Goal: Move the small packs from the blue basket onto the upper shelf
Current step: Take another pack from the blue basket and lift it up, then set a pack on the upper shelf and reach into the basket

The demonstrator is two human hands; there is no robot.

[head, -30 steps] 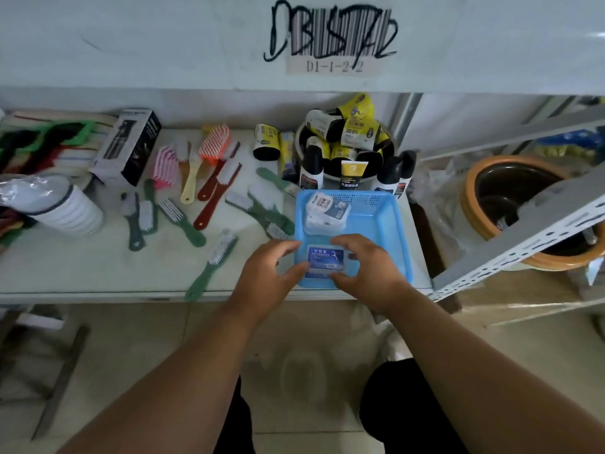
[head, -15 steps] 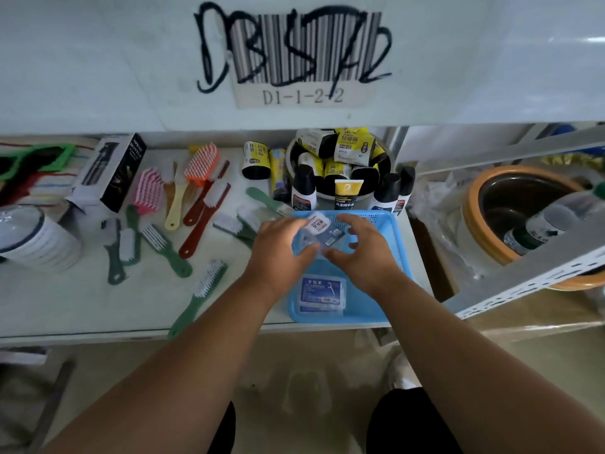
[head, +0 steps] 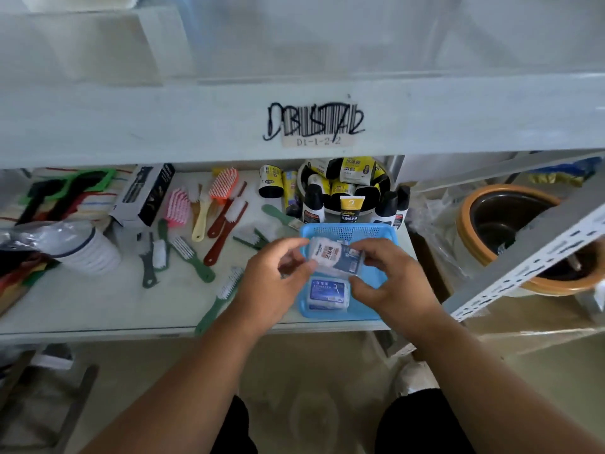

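Standing over the lower shelf, the person pinches one small pack (head: pixel 337 257) between both hands, left hand (head: pixel 271 286) on its left end, right hand (head: pixel 389 283) on its right, so each grip is closed on it, long axis running side to side. It hangs just above the blue basket (head: pixel 376 273), where another pack (head: pixel 328 293) lies. Brushes (head: pixel 193 253) and bottles (head: pixel 314 204) crowd beyond. Farther up, the upper shelf (head: pixel 163 119) overhangs; its front edge must be cleared.

"D1-1-2-2" on shelf label (head: pixel 318 141)
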